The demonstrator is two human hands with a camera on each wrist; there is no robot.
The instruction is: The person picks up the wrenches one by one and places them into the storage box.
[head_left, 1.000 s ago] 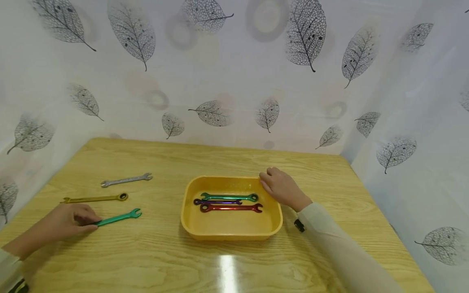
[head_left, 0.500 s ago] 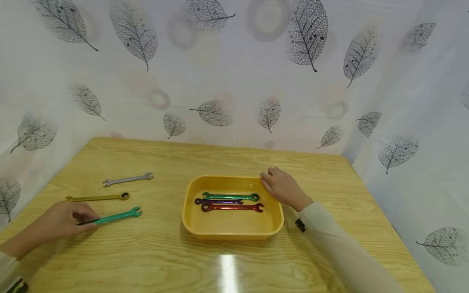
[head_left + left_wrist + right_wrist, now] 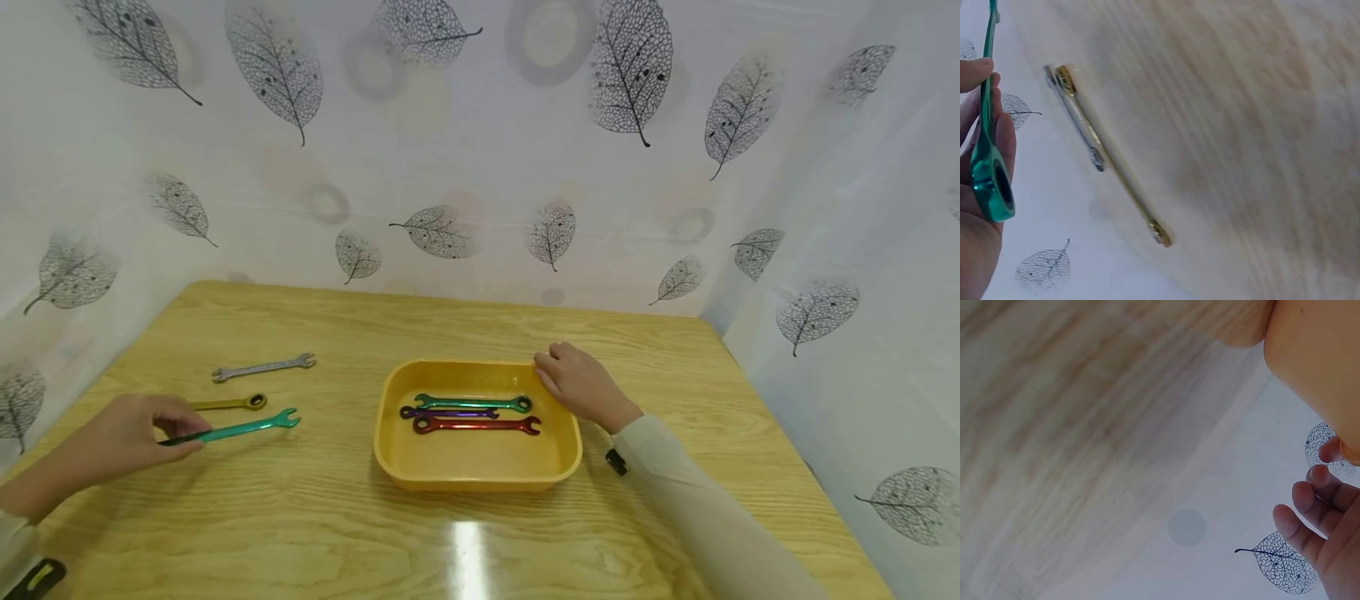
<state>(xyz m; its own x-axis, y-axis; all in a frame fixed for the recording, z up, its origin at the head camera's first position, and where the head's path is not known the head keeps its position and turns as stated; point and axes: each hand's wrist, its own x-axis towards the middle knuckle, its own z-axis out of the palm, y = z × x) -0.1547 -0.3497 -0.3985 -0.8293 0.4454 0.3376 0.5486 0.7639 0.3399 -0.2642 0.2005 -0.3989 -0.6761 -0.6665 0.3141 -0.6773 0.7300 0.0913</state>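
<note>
My left hand point(image 3: 135, 437) pinches a green wrench point(image 3: 251, 427) between thumb and fingers, its open end pointing right, lifted above the table. In the left wrist view, the ring end of this green wrench point(image 3: 988, 187) hangs over the palm. Just behind the hand, a gold wrench point(image 3: 225, 404) lies partly covered by it, with a silver wrench point(image 3: 262, 367) farther back. My right hand point(image 3: 581, 383) grips the back right corner of a yellow plastic bin point(image 3: 465, 462). Inside lie another green wrench point(image 3: 472, 403), a purple one point(image 3: 450, 413) and a red wrench point(image 3: 480, 425).
All this stands on a wood-grain table point(image 3: 360, 542). A white curtain point(image 3: 472, 158) printed with leaves rises behind the table and along its sides. The bin sits near the table's middle, right of the loose wrenches.
My left hand has shifted its hold on the green wrench and raised it off the table, now overlapping the gold wrench. The right hand stays at the bin's corner.
</note>
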